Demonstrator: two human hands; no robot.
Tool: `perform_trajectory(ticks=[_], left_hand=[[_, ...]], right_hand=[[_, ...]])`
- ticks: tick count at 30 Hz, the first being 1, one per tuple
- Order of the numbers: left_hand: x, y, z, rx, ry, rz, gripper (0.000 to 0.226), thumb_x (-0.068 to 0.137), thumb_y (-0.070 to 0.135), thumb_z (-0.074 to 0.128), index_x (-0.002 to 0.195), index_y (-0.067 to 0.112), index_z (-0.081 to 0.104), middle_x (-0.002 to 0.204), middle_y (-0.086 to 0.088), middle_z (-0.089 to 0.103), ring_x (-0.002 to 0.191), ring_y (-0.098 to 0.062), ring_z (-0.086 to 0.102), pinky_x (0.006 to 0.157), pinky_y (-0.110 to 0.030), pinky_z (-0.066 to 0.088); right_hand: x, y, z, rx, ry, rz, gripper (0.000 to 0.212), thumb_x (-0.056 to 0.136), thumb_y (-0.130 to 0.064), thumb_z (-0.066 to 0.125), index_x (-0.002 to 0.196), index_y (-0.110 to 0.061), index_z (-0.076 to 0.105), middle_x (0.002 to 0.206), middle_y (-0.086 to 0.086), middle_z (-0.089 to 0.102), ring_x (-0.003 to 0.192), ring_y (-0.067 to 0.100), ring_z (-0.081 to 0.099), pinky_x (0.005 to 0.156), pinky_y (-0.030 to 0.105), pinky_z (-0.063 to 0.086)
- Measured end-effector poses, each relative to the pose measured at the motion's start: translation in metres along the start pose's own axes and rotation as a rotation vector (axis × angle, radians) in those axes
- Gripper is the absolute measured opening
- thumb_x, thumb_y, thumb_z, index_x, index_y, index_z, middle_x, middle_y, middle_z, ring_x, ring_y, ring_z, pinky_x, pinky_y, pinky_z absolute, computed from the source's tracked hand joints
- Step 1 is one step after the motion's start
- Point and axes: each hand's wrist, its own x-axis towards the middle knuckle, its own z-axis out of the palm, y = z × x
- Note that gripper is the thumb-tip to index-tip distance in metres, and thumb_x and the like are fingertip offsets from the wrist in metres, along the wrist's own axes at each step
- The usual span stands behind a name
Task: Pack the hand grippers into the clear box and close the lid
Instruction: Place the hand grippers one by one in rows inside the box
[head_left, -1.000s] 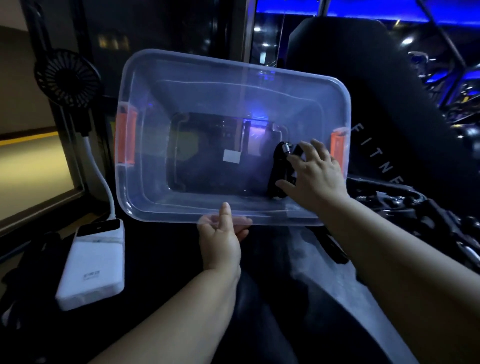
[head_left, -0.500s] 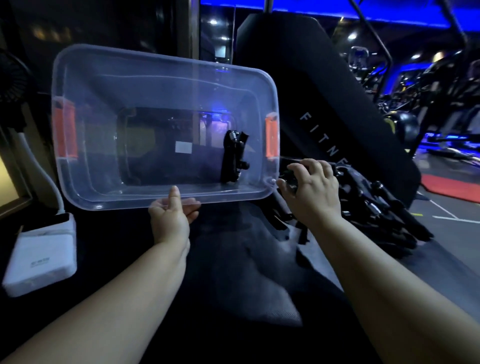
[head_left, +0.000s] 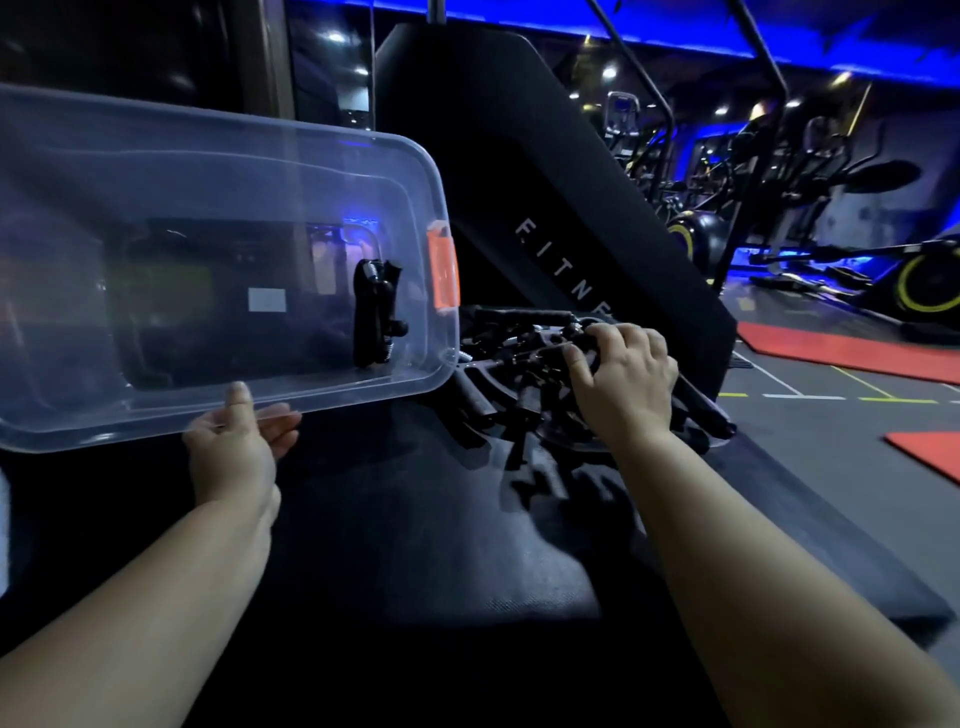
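A clear plastic box with orange latches is tilted up with its opening toward me. My left hand holds its near rim, thumb on the inside and fingers beneath. One black hand gripper lies inside the box near its right end. To the right of the box sits a pile of black hand grippers on what looks like the clear lid. My right hand is on top of that pile, fingers curled around one of the grippers.
A black padded bench surface lies under my arms. A tall black slanted pad printed with white letters stands behind the pile. Gym machines and red floor mats fill the right background.
My right hand left the gripper in the box, pulled out and moved right onto the pile. The view swung right, so the box now sits at the left.
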Motion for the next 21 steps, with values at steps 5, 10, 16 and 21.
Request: perform_trajectory(ticks=[5,10,16,21], left_hand=[[0.001,-0.002,0.001,-0.011,-0.003,0.006,0.027,0.1,0.039,0.044,0.094,0.012,0.05,0.056,0.005,0.067,0.05,-0.005,0.065,0.046,-0.017,0.051],[-0.001,-0.002,0.001,-0.004,0.011,0.004,0.03,0.1,0.038,0.043,0.104,0.01,0.048,0.072,-0.003,0.066,0.05,-0.004,0.065,0.046,-0.016,0.051],[-0.005,0.001,0.002,0.014,0.006,0.003,0.032,0.1,0.038,0.042,0.106,0.008,0.05,0.075,-0.004,0.065,0.051,-0.004,0.065,0.049,-0.017,0.052],[-0.005,0.002,0.001,0.02,0.008,-0.001,0.031,0.1,0.038,0.043,0.104,0.009,0.05,0.076,-0.004,0.066,0.053,-0.005,0.066,0.052,-0.019,0.053]], right_hand=[[0.01,0.022,-0.009,-0.064,0.047,0.042,0.043,0.095,-0.048,0.044,0.128,-0.022,0.056,0.133,0.004,0.052,0.128,0.026,0.035,0.104,0.042,0.025],[0.023,0.042,-0.01,-0.196,-0.137,0.264,0.048,0.095,-0.051,0.036,0.129,-0.021,0.053,0.136,0.01,0.048,0.132,0.031,0.032,0.114,0.055,0.006],[0.035,0.045,-0.017,-0.159,-0.457,0.559,0.051,0.094,-0.052,0.033,0.131,-0.02,0.048,0.132,0.015,0.052,0.125,0.039,0.044,0.107,0.059,0.016],[0.038,0.042,-0.02,-0.183,-0.485,0.559,0.036,0.089,-0.032,0.044,0.121,-0.02,0.056,0.126,0.013,0.056,0.123,0.036,0.043,0.1,0.049,0.026]])
